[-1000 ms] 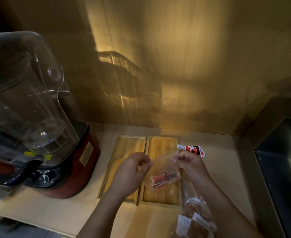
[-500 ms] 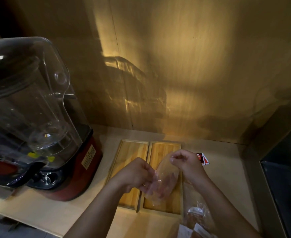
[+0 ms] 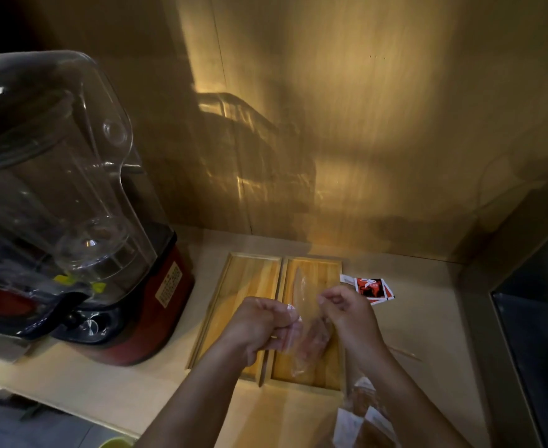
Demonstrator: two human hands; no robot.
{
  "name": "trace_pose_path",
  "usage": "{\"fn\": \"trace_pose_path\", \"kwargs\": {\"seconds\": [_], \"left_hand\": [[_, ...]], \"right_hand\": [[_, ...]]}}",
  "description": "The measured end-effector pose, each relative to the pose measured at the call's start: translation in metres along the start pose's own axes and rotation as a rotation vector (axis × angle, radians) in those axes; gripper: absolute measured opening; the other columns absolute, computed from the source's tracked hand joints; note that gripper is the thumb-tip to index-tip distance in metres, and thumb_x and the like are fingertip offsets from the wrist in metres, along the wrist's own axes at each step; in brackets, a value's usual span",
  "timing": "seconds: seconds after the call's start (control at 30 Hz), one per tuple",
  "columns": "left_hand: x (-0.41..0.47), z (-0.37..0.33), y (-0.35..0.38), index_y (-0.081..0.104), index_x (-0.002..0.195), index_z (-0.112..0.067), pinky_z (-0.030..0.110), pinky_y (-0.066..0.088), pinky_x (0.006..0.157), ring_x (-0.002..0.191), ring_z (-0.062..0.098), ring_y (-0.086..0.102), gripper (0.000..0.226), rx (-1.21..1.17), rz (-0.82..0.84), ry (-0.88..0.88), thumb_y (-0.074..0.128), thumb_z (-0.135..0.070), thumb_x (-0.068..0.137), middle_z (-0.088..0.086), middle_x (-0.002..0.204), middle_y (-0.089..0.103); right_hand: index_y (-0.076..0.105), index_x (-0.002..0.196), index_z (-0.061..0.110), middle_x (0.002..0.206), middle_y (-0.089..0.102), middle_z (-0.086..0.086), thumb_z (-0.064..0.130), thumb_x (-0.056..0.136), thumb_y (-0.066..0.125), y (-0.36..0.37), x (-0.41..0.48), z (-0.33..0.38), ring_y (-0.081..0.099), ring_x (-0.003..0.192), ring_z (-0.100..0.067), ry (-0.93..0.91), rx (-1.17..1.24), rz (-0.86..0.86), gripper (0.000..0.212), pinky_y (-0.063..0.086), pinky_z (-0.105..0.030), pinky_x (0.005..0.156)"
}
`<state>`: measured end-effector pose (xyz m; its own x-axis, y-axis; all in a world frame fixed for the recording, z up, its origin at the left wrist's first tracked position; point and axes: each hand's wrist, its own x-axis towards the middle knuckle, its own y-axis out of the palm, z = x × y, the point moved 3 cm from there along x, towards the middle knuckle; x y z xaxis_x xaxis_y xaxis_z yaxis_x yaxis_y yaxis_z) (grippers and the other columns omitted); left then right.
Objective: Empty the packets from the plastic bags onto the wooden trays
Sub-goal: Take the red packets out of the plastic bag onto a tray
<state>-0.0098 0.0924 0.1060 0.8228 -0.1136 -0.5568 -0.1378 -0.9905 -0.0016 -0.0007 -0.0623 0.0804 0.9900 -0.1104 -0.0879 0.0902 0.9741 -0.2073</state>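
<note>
Two shallow wooden trays lie side by side on the counter, the left tray (image 3: pixel 233 305) and the right tray (image 3: pixel 322 273). A clear plastic bag (image 3: pixel 301 321) hangs above the right tray, pinched on one side by my left hand (image 3: pixel 259 328) and on the other by my right hand (image 3: pixel 350 315). Reddish packets show blurred through the bag's lower part. A red and white packet (image 3: pixel 371 288) lies on the counter just right of the right tray. Both trays look bare where visible.
A big blender (image 3: pixel 72 221) with a clear jar and red base stands at the left. More clear bags of packets (image 3: pixel 363 418) lie at the near edge under my right forearm. A dark steel unit (image 3: pixel 537 318) borders the right. A thin wooden stick (image 3: pixel 405 353) lies beside the trays.
The bag has turned from hanging wide between my hands to a narrow upright shape, its top rising toward the tray's far end. My hands have drawn closer together.
</note>
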Motion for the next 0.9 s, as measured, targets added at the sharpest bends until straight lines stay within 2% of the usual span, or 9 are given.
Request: {"fn": "trace_pose_path", "kwargs": {"seconds": [0.1, 0.27, 0.37, 0.5, 0.63, 0.73, 0.8, 0.83, 0.9], "left_hand": [[-0.002, 0.000, 0.004, 0.063, 0.070, -0.010, 0.022, 0.051, 0.045, 0.050, 0.008, 0.061, 0.014, -0.041, -0.008, 0.035, 0.064, -0.010, 0.084, 0.002, 0.061, 0.067], [-0.003, 0.003, 0.008, 0.061, 0.073, -0.012, 0.020, 0.049, 0.047, 0.054, 0.008, 0.057, 0.012, -0.076, -0.034, 0.090, 0.068, -0.018, 0.081, 0.001, 0.064, 0.062], [-0.003, 0.006, 0.009, 0.058, 0.064, -0.016, 0.020, 0.048, 0.046, 0.053, 0.009, 0.056, 0.021, -0.113, -0.037, 0.085, 0.070, -0.025, 0.079, 0.000, 0.057, 0.061], [-0.005, 0.007, 0.016, 0.051, 0.056, -0.014, 0.017, 0.045, 0.039, 0.039, 0.007, 0.053, 0.031, -0.138, -0.017, 0.105, 0.069, -0.024, 0.080, 0.001, 0.046, 0.055], [-0.002, 0.006, 0.014, 0.052, 0.058, -0.014, 0.018, 0.044, 0.041, 0.046, 0.008, 0.054, 0.029, -0.093, 0.030, 0.107, 0.072, -0.024, 0.077, 0.001, 0.051, 0.057], [0.000, 0.008, 0.013, 0.053, 0.056, -0.016, 0.018, 0.044, 0.046, 0.051, 0.009, 0.052, 0.030, -0.045, 0.082, 0.114, 0.072, -0.025, 0.076, 0.001, 0.055, 0.057], [0.000, 0.010, 0.016, 0.053, 0.057, -0.014, 0.019, 0.043, 0.047, 0.050, 0.008, 0.050, 0.030, -0.043, 0.095, 0.149, 0.070, -0.024, 0.078, 0.002, 0.056, 0.055], [0.000, 0.010, 0.017, 0.053, 0.060, -0.012, 0.019, 0.043, 0.048, 0.051, 0.009, 0.050, 0.028, -0.042, 0.094, 0.177, 0.068, -0.023, 0.080, 0.002, 0.056, 0.055], [-0.003, 0.011, 0.019, 0.057, 0.071, -0.006, 0.018, 0.045, 0.050, 0.054, 0.008, 0.051, 0.021, -0.046, 0.104, 0.229, 0.063, -0.021, 0.084, 0.002, 0.060, 0.055]], "right_hand": [[0.062, 0.072, 0.024, 0.072, 0.063, 0.003, 0.010, 0.084, 0.060, 0.007, -0.009, 0.004, 0.060, 0.071, -0.010, -0.012, -0.037, 0.138, 0.018, 0.046, -0.014, 0.063], [0.065, 0.075, 0.014, 0.065, 0.064, 0.000, 0.012, 0.084, 0.061, 0.010, -0.017, 0.006, 0.060, 0.058, -0.004, 0.018, 0.065, 0.170, 0.010, 0.046, -0.022, 0.059], [0.066, 0.081, 0.007, 0.068, 0.066, -0.005, 0.015, 0.082, 0.064, 0.010, -0.023, 0.009, 0.062, 0.062, -0.013, 0.010, 0.056, 0.256, 0.008, 0.048, -0.028, 0.059], [0.063, 0.084, 0.001, 0.076, 0.070, -0.021, 0.016, 0.080, 0.067, 0.013, -0.030, 0.016, 0.063, 0.064, -0.020, -0.030, -0.035, 0.314, 0.016, 0.050, -0.031, 0.059], [0.065, 0.082, 0.005, 0.077, 0.071, -0.019, 0.020, 0.078, 0.069, 0.010, -0.029, 0.018, 0.063, 0.063, -0.015, -0.053, -0.126, 0.324, 0.016, 0.051, -0.031, 0.060], [0.065, 0.079, 0.002, 0.073, 0.071, -0.018, 0.013, 0.079, 0.068, 0.008, -0.027, 0.016, 0.067, 0.062, -0.026, -0.032, -0.149, 0.338, 0.012, 0.053, -0.039, 0.060], [0.066, 0.073, 0.005, 0.069, 0.072, -0.016, 0.008, 0.080, 0.065, 0.006, -0.025, 0.015, 0.068, 0.064, -0.033, -0.044, -0.167, 0.347, 0.008, 0.055, -0.046, 0.064], [0.065, 0.067, 0.012, 0.063, 0.072, -0.010, 0.006, 0.081, 0.064, 0.005, -0.023, 0.015, 0.069, 0.061, -0.029, -0.045, -0.166, 0.347, 0.015, 0.055, -0.046, 0.064], [0.061, 0.056, 0.021, 0.051, 0.067, -0.002, 0.004, 0.082, 0.062, 0.001, -0.023, 0.013, 0.065, 0.051, -0.019, -0.003, -0.109, 0.351, 0.031, 0.052, -0.036, 0.056]]}}
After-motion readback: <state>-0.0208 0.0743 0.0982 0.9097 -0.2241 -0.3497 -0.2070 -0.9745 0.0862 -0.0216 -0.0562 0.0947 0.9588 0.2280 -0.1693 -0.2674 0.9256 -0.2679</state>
